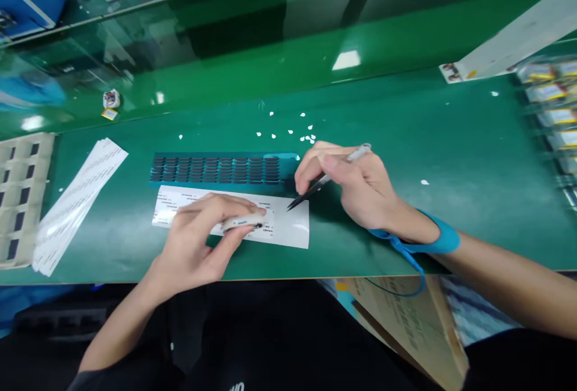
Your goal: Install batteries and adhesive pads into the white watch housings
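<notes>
My left hand [193, 244] is closed on a small white part with rounded edges [243, 221], pinched between thumb and fingers. It is held over a glossy white label sheet [291, 223] printed with rows of small dark text. My right hand [360, 190] is closed on a pair of tweezers [311, 191], whose dark tips point down and left above the sheet's bare right end. Just behind the sheet lies a blue strip [291, 170] carrying rows of thin black pieces. A blue wrist strap [439, 238] circles my right wrist.
Several small white bits [290, 131] are scattered on the green table [406, 127]. White printed strips [81, 205] lie at left beside a beige compartment tray [27, 199]. A small white part [111, 99] stands near the back edge. Battery-like pieces [561, 116] sit at far right.
</notes>
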`<state>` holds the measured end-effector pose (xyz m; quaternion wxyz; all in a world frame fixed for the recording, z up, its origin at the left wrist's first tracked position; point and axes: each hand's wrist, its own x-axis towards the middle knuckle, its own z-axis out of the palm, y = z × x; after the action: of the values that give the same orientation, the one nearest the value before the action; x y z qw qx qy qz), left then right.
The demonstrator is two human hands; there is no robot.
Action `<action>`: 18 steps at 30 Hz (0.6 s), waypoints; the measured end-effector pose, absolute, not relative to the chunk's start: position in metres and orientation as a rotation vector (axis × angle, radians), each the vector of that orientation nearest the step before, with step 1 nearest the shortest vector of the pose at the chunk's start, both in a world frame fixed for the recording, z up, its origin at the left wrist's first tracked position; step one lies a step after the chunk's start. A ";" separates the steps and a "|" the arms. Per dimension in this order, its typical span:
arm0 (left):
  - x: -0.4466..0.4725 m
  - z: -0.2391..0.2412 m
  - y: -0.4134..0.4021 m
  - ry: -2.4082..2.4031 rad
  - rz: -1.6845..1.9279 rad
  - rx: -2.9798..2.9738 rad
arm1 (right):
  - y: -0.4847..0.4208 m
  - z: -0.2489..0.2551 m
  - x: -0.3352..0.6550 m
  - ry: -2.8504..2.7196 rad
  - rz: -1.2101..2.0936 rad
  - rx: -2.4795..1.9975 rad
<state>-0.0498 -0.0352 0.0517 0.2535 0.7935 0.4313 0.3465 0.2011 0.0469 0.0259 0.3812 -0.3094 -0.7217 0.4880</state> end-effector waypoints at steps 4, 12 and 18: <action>-0.055 0.027 -0.048 1.137 0.750 2.358 | 0.053 0.020 0.200 -1.915 1.248 -0.889; -0.045 0.008 -0.048 1.110 0.733 2.703 | 0.054 0.016 0.197 -1.981 1.284 -0.824; -0.044 0.010 -0.048 1.121 0.725 2.695 | 0.054 0.014 0.197 -1.926 1.403 -0.834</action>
<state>-0.0443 -0.0476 0.0102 0.0669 0.8941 0.3719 0.2406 0.1966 0.0536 0.0136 0.3035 -0.3147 -0.7270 0.5294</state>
